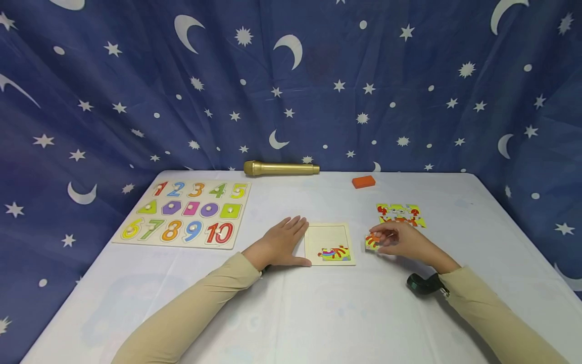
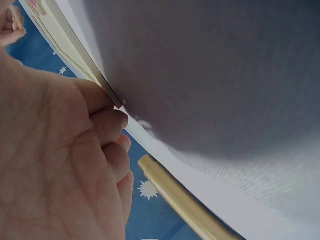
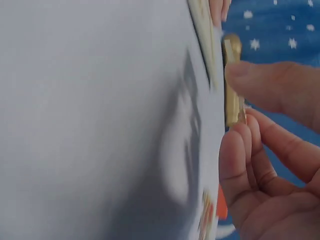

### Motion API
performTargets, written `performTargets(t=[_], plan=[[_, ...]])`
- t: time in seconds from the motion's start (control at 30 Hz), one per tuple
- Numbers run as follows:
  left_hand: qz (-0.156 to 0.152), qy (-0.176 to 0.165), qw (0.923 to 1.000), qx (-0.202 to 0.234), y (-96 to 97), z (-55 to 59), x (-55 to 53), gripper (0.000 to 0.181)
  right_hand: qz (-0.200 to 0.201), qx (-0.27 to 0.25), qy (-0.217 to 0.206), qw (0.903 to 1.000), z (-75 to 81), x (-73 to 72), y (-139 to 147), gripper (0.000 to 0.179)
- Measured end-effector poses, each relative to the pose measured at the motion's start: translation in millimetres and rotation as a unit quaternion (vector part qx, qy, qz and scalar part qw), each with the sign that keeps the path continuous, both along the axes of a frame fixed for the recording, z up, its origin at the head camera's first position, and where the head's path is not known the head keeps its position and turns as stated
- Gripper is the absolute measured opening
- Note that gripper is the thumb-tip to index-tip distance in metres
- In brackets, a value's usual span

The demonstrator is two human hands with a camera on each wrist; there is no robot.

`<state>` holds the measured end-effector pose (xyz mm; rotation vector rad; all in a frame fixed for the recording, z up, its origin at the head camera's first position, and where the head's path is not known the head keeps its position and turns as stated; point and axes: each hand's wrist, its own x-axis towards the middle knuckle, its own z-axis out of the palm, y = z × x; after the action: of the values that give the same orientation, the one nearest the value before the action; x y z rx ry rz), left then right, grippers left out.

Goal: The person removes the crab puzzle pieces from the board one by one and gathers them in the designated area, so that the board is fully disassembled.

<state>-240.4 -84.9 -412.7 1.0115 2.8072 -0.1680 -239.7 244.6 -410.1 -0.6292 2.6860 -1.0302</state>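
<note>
A square wooden puzzle tray (image 1: 325, 233) lies near the middle of the table, with colourful picture pieces (image 1: 335, 253) laid in its lower right part. My left hand (image 1: 283, 246) lies along the tray's left side, fingers extended and thumb at the near corner. In the left wrist view its fingertips are right at the tray's edge. To the right of the tray, my right hand (image 1: 404, 241) pinches a puzzle piece (image 1: 371, 243) in yellow and orange between thumb and fingers. The right wrist view shows this piece edge-on, mostly hidden by the fingers. More puzzle pieces (image 1: 400, 210) lie just beyond the right hand.
On the left lies a wooden number board (image 1: 182, 243) with knobbed numbers and shapes. A gold microphone (image 1: 286, 168) rests along the table's far edge, and an orange block (image 1: 364, 182) sits at the back right. Behind hangs a blue curtain (image 1: 318, 60) with stars and moons.
</note>
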Motion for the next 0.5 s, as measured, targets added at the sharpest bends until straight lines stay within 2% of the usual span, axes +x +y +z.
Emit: performTargets(t=[0.2, 0.5], plan=[[0.005, -0.002, 1.0000, -0.006, 0.0, -1.4, -1.1, 0.099, -0.061, 0.021, -0.013, 0.9978, -6.6, -4.6, 28.2, 0.048], [0.002, -0.014, 0.9997, 0.019, -1.3, -0.8, -1.0, 0.099, -0.082, 0.038, -0.007, 0.9959, -9.1, -12.6, 37.1, 0.045]])
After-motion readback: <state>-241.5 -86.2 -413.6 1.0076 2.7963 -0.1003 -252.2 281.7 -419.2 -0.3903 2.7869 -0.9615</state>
